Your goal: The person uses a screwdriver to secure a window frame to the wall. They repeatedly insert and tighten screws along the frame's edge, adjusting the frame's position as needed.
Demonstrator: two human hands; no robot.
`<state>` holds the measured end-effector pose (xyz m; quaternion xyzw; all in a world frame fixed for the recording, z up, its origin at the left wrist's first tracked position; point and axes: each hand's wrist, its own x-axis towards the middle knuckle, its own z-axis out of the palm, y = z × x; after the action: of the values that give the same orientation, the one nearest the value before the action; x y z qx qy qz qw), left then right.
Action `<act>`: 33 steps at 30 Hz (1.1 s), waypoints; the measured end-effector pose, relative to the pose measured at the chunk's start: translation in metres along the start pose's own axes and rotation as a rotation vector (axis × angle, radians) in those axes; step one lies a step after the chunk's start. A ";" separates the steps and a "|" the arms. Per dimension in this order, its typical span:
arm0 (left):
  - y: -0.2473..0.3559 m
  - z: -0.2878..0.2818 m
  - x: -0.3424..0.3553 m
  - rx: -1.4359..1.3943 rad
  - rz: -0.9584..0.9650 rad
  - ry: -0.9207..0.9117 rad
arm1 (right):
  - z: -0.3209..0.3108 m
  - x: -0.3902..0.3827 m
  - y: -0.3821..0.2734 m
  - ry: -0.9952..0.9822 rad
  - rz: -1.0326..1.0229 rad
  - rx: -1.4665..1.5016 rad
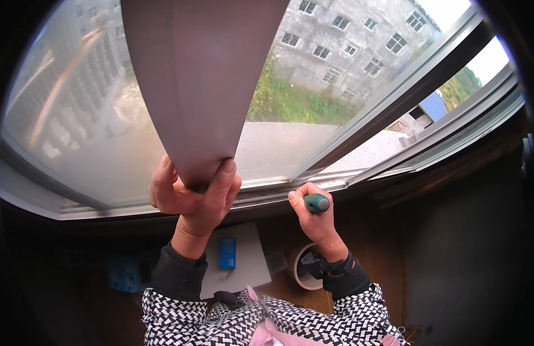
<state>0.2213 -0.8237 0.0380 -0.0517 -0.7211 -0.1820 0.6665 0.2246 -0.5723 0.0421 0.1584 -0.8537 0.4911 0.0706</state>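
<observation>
A long, smooth grey-brown panel [200, 81] stands in front of the window, running from the top of the picture and narrowing downward. My left hand [195, 193] is closed around its lower end, thumb on the right edge and fingers on the left. To the right, just over the window's lower track [261, 199], my right hand [316, 218] is wrapped round a tool with a green, screwdriver-like handle [317, 203]. The handle's grey butt end points up at me. Its working end is hidden below my fist.
Sliding window frames [393, 109] cross at the right, with a gap showing outdoors. Below the sill, a white board or tabletop [244, 271] bears a blue box [227, 252]. A round pale bin [304, 279] stands under my right wrist. A blue plastic bundle [123, 274] lies at lower left.
</observation>
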 end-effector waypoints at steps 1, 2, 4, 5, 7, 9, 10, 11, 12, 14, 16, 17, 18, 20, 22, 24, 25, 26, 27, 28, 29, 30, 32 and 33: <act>0.001 0.001 -0.001 0.019 0.004 0.009 | 0.002 -0.003 -0.001 -0.003 -0.042 -0.027; 0.001 0.002 -0.003 0.042 0.006 0.004 | 0.003 -0.004 0.000 0.033 -0.044 -0.028; 0.000 0.002 -0.010 0.033 -0.026 0.010 | 0.002 -0.002 0.004 0.072 -0.032 -0.040; -0.001 0.000 -0.013 0.036 -0.020 -0.001 | 0.000 -0.001 0.007 0.125 -0.013 -0.091; -0.001 0.002 -0.019 0.040 -0.026 -0.024 | -0.003 0.012 0.020 0.202 -0.045 -0.181; 0.000 0.006 -0.021 -0.020 -0.096 -0.030 | 0.003 0.013 0.031 0.165 0.065 -0.193; 0.000 0.009 -0.021 -0.034 -0.114 -0.021 | 0.008 0.007 0.035 0.132 -0.069 -0.198; 0.001 0.012 -0.020 -0.048 -0.133 -0.011 | 0.016 -0.002 0.038 0.106 -0.136 -0.203; 0.002 0.013 -0.019 -0.054 -0.129 -0.002 | 0.022 -0.016 0.038 0.021 -0.103 -0.037; 0.005 0.013 -0.017 -0.010 -0.086 -0.014 | 0.026 -0.041 0.036 -0.194 -0.020 0.442; 0.006 0.008 -0.014 0.064 -0.016 -0.038 | 0.021 -0.061 0.033 -0.190 0.033 0.642; 0.005 0.005 -0.012 0.085 0.011 -0.043 | 0.014 -0.069 0.031 -0.165 0.095 0.708; 0.004 0.005 -0.010 0.069 0.023 -0.038 | 0.005 -0.076 0.031 -0.150 0.039 0.726; 0.000 0.005 -0.006 -0.030 0.032 -0.030 | -0.015 -0.089 0.032 -0.119 0.056 0.705; 0.003 0.008 -0.004 -0.048 0.071 -0.043 | -0.029 -0.102 0.038 -0.053 0.088 0.681; 0.008 0.010 -0.001 -0.051 0.092 -0.075 | -0.036 -0.114 0.045 0.001 0.111 0.708; 0.013 0.012 0.000 -0.050 0.086 -0.099 | -0.038 -0.119 0.049 0.036 0.180 0.723; 0.019 0.015 0.000 -0.049 0.079 -0.123 | -0.039 -0.124 0.052 0.063 0.212 0.760; 0.026 0.017 0.000 -0.047 0.070 -0.147 | -0.041 -0.129 0.054 0.093 0.235 0.814; 0.034 0.022 -0.001 -0.049 0.073 -0.155 | -0.042 -0.133 0.055 0.114 0.259 0.771; 0.043 0.027 -0.001 -0.050 0.076 -0.163 | -0.045 -0.136 0.055 0.104 0.261 0.732; 0.052 0.033 -0.002 -0.049 0.080 -0.168 | -0.047 -0.139 0.055 0.098 0.263 0.705; 0.073 0.047 -0.006 -0.067 0.109 -0.179 | -0.054 -0.143 0.053 0.070 0.266 0.625; 0.085 0.054 -0.009 -0.092 0.102 -0.191 | -0.058 -0.145 0.053 0.078 0.262 0.588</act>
<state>0.1984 -0.7251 0.0432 -0.1358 -0.7687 -0.1750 0.6000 0.3413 -0.4685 -0.0115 0.0417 -0.6852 0.7271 -0.0094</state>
